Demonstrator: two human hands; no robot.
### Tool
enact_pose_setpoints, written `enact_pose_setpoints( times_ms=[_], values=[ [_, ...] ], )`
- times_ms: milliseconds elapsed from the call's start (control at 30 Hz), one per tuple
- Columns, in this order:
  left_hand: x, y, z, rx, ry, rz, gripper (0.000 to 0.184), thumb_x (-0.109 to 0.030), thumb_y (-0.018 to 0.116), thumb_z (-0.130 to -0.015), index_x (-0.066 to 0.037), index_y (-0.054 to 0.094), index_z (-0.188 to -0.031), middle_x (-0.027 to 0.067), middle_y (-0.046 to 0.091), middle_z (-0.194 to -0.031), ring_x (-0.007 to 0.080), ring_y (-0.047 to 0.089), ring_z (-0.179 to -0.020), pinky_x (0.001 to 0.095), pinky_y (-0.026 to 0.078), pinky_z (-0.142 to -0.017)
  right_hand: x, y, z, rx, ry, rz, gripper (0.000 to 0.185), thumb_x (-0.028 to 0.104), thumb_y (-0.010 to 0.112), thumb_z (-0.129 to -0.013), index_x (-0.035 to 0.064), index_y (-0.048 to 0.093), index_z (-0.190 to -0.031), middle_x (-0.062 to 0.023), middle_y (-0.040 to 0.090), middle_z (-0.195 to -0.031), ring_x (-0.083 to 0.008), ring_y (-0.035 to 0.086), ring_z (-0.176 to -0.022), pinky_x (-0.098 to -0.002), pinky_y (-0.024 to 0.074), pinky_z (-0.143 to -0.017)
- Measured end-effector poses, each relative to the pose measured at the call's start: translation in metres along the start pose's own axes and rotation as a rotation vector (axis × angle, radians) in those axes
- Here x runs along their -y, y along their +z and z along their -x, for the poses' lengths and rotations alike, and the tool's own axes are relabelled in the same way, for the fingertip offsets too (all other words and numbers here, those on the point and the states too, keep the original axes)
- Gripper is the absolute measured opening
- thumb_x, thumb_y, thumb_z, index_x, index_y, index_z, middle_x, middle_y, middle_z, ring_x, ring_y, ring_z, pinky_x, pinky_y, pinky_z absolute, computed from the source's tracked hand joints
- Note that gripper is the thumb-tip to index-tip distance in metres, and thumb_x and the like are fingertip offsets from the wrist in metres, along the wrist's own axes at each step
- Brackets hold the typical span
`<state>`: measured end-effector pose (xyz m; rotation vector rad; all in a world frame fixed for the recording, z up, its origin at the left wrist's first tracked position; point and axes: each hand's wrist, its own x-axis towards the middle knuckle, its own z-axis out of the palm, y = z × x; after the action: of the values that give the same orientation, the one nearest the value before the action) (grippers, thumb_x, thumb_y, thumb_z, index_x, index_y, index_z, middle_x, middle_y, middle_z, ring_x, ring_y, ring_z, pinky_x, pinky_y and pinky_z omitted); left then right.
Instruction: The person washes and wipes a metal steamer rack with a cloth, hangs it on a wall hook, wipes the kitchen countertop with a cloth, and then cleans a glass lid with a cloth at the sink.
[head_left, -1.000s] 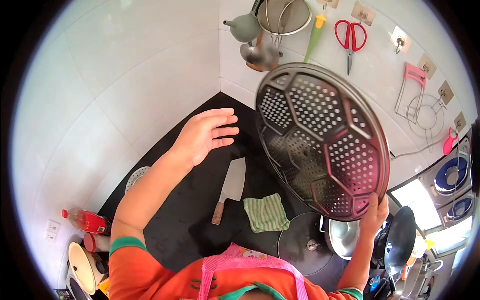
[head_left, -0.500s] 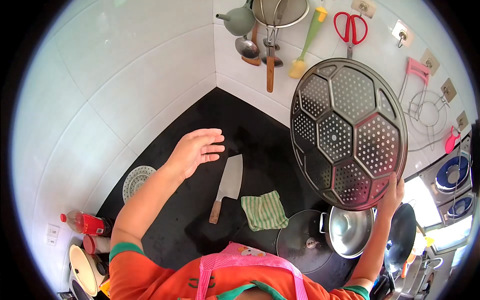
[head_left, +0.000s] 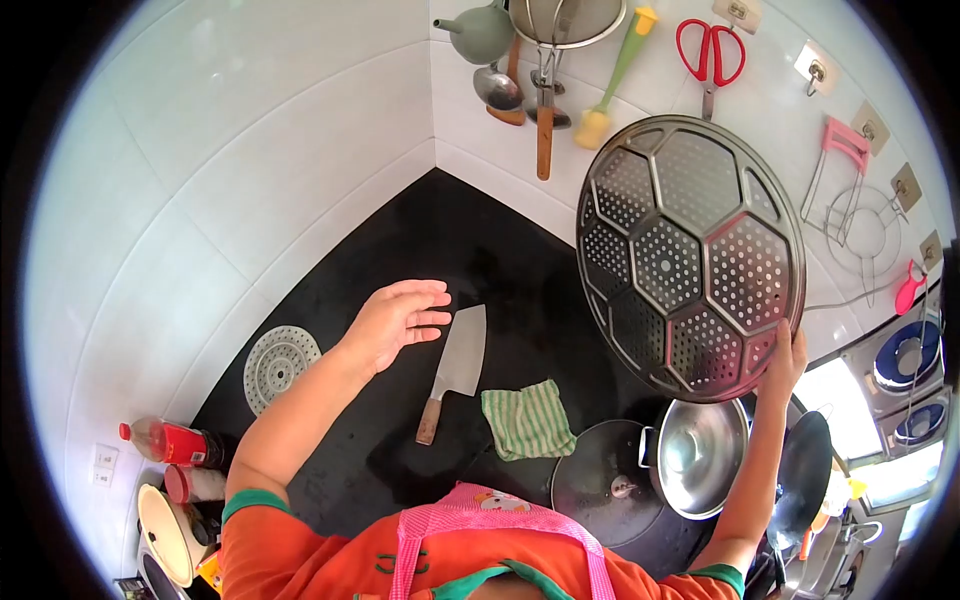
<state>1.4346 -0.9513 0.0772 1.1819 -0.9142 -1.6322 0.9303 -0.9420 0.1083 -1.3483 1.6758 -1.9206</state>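
Observation:
My right hand (head_left: 783, 362) grips the lower rim of a large round perforated steamer tray (head_left: 668, 262), held up and tilted in front of the wall hooks. Its holes sit in hexagon-shaped panels. My left hand (head_left: 395, 322) hovers over the black counter with its fingers stretched out and nothing in it. Nearest to it lies a cleaver (head_left: 461, 355) with a wooden handle. Beside the cleaver is a green striped cloth (head_left: 528, 421). A steel pot (head_left: 703, 455) stands below the tray, next to a round lid (head_left: 600, 480).
Scissors (head_left: 710, 60), a strainer (head_left: 545, 100) and other utensils hang on the tiled wall. A small perforated disc (head_left: 280, 368) lies at the counter's left edge, near a red-labelled bottle (head_left: 170, 440). A wok (head_left: 803, 468) stands at the right.
My right hand and the steamer tray have moved slightly up and to the left in view. The left hand sits a little lower. Its fingers stay extended.

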Motion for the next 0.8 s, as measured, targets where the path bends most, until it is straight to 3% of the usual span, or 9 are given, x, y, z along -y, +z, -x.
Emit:
enact_pose_setpoints(
  times_ms=[167, 267, 567, 667, 800],
  values=[
    [0.005, -0.003, -0.002, -0.023, -0.007, 0.0, 0.029, -0.016, 0.054, -0.086, -0.001, 0.054, -0.111, 0.0134, 0.058, -0.11, 0.0223, 0.059, -0.095, 0.0339, 0.049, -0.078, -0.018, 0.027, -0.02, -0.004, -0.044, -0.035, 0.02, 0.02, 0.055, -0.089, 0.0017, 0.059, -0.083, 0.0033, 0.048, -0.068, -0.0049, 0.04, -0.063, -0.0209, 0.0338, -0.057],
    [0.008, -0.008, -0.005, -0.035, -0.017, -0.004, 0.029, -0.016, 0.054, -0.086, -0.001, 0.053, -0.111, 0.0133, 0.058, -0.11, 0.0222, 0.059, -0.095, 0.0338, 0.049, -0.078, -0.018, 0.039, -0.03, 0.021, -0.105, 0.141, 0.02, 0.02, 0.054, -0.088, 0.001, 0.059, -0.086, 0.0029, 0.048, -0.068, -0.0059, 0.041, -0.063, -0.0213, 0.0337, -0.058],
    [0.012, -0.013, -0.021, -0.05, -0.076, 0.002, 0.033, -0.017, 0.053, -0.085, -0.001, 0.052, -0.114, 0.0118, 0.056, -0.111, 0.0212, 0.056, -0.098, 0.0336, 0.046, -0.081, -0.041, 0.076, -0.068, 0.077, -0.14, 0.07, 0.022, 0.022, 0.055, -0.088, 0.0041, 0.055, -0.076, 0.0044, 0.045, -0.065, -0.0055, 0.038, -0.06, -0.0211, 0.0312, -0.055],
    [0.015, -0.013, -0.035, -0.046, -0.097, 0.004, 0.034, -0.018, 0.054, -0.085, -0.002, 0.052, -0.115, 0.0124, 0.055, -0.112, 0.0221, 0.056, -0.097, 0.0342, 0.046, -0.081, -0.044, 0.082, -0.075, 0.122, -0.097, 0.076, 0.023, 0.025, 0.057, -0.088, 0.0038, 0.056, -0.08, 0.0037, 0.048, -0.071, -0.005, 0.039, -0.066, -0.0203, 0.034, -0.06],
    [0.022, -0.02, -0.07, -0.023, -0.124, 0.031, 0.04, -0.023, 0.053, -0.086, -0.002, 0.048, -0.119, 0.0149, 0.052, -0.117, 0.0258, 0.055, -0.1, 0.038, 0.046, -0.082, -0.041, 0.098, -0.079, 0.076, -0.16, 0.119, 0.024, 0.022, 0.057, -0.088, 0.0026, 0.053, -0.075, 0.0041, 0.045, -0.064, -0.0059, 0.037, -0.061, -0.022, 0.0319, -0.054]
  ],
)
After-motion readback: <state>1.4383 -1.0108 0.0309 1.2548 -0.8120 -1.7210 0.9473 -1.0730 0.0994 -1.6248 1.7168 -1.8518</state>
